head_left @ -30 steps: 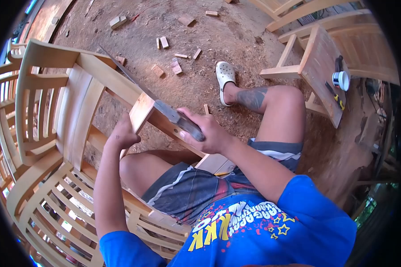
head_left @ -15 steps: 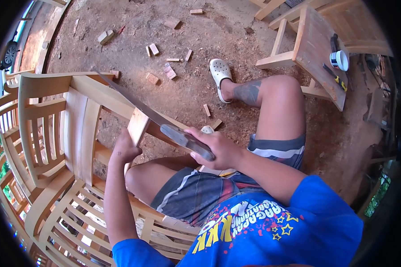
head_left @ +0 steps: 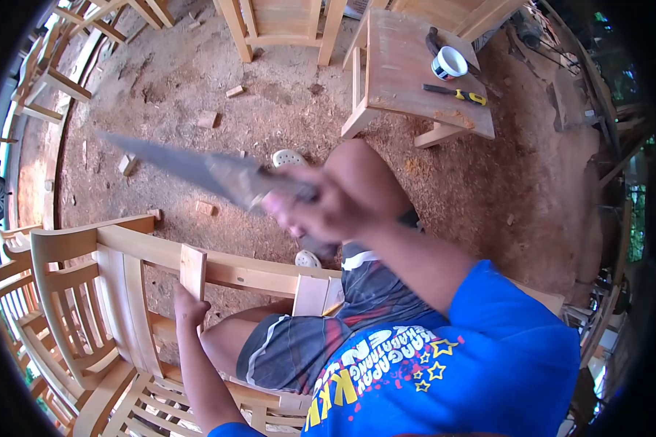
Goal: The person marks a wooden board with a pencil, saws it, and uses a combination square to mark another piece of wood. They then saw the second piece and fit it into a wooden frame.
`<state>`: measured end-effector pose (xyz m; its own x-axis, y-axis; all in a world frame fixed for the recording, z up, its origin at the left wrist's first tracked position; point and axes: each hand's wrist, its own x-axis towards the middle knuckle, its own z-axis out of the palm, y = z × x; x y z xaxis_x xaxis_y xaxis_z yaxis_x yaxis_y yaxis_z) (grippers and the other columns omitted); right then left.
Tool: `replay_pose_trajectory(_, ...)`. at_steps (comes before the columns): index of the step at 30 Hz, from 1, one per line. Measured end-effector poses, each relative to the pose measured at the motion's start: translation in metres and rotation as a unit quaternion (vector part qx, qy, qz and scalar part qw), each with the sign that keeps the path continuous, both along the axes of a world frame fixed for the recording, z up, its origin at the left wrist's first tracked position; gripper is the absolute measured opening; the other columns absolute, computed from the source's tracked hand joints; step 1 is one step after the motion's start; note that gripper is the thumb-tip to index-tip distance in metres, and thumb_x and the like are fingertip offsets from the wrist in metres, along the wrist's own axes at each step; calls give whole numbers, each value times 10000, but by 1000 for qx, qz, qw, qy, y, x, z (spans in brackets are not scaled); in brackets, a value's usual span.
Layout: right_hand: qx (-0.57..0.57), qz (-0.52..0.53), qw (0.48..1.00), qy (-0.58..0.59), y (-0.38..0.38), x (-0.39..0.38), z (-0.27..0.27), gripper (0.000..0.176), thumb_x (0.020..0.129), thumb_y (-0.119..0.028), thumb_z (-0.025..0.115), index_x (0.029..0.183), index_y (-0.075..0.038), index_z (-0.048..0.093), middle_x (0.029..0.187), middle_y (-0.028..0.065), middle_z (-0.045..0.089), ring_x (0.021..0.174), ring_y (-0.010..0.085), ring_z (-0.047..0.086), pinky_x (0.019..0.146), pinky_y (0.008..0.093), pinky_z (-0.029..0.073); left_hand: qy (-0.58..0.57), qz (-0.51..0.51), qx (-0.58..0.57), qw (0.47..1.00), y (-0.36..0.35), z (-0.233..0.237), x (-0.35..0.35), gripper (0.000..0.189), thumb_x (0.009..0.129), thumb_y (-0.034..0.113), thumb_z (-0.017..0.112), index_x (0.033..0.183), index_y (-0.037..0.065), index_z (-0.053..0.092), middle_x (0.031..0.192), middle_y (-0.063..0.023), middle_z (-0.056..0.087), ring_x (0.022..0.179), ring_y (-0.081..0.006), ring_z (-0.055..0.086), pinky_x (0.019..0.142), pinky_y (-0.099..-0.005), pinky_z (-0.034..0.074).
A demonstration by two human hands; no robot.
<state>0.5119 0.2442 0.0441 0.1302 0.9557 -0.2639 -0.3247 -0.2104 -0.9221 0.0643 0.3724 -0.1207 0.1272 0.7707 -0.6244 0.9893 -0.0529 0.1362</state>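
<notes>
In my right hand is a handsaw, lifted above the ground with its blade pointing to the upper left; hand and saw are smeared by motion. My left hand grips a short wooden board, which lies across the pale rail of a wooden bench frame. The saw blade is apart from the board. Beside my lap, more flat wood pieces rest against the rail, with a yellow pencil-like stick near them.
A low wooden table at the upper right carries a white tub, a yellow-handled tool and a dark hammer-like tool. Wood offcuts and sawdust lie on the dirt ground. Slatted wooden chair frames stand at left.
My right hand has lifted the saw off the board and swung it up. The left hand still holds the board. My view has turned, bringing more of the table into sight.
</notes>
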Motion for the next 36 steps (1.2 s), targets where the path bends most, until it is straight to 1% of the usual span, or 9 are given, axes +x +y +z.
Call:
replay_pose_trajectory(2,48,-62,997,12,-20,52,-3,263,1049,-283,727,1153,-44,692,790,45,704,643,115,670,550,271,557,15,-33,28,999,2,-10,0,927,631,77,889,1411,-74,412,1333,-321,625,1283,-485,613,1115,-491,521)
replay_pose_trajectory(5,-19,-237,971,16,-52,115,-5,265,1040,-318,755,1095,-64,706,827,57,719,696,131,700,606,270,563,58,-35,66,996,-9,-36,-16,990,664,148,920,1480,-56,398,1448,-287,560,1341,-451,586,1153,-466,494)
replay_pose_trajectory(10,-76,-284,956,23,-131,205,-52,492,1071,-578,610,1052,-88,651,759,2,590,609,95,535,570,265,460,229,54,79,969,-28,-35,29,962,860,186,763,1666,67,251,1669,-191,399,1535,-373,435,1248,-581,370)
replay_pose_trajectory(16,-134,-371,913,105,-192,249,-97,507,1074,-590,596,1123,-89,660,803,4,593,648,101,539,601,276,474,148,114,139,973,-66,11,92,1070,894,263,705,1732,70,67,1799,-200,127,1648,-428,188,1291,-609,237)
replay_pose_trajectory(21,-124,-356,917,132,-212,306,-148,573,1084,-582,580,1254,-34,603,867,34,568,701,115,533,650,283,480,170,68,134,974,-93,-20,89,1210,847,344,785,1735,71,11,1812,-218,15,1652,-475,116,1289,-626,242)
replay_pose_trajectory(23,-131,-330,923,148,-219,336,-168,589,1082,-584,582,1262,-24,602,875,31,552,716,113,525,660,279,472,141,89,105,980,-96,5,109,1063,896,269,675,1726,14,61,1798,-265,38,1645,-497,128,1292,-628,213)
replay_pose_trajectory(29,-213,-350,906,103,-207,357,-183,583,1046,-628,615,1169,-60,657,848,3,596,693,111,562,639,280,498,139,109,78,981,-90,17,116,1125,882,310,722,1728,22,40,1800,-262,-1,1652,-489,97,1295,-628,208)
replay_pose_trajectory(32,-272,-371,885,72,-198,362,-176,534,996,-635,693,1092,-110,685,839,-5,668,697,119,645,617,282,549,118,126,84,981,-86,10,120,1172,866,367,758,1734,53,36,1788,-294,26,1639,-522,104,1273,-670,232)
replay_pose_trajectory(36,-322,-366,871,54,-189,378,-173,523,962,-627,748,1101,-126,689,829,7,685,702,133,667,610,290,553,53,42,106,992,-76,20,148,1077,884,424,731,1743,148,144,1810,-213,64,1640,-519,102,1279,-678,200)
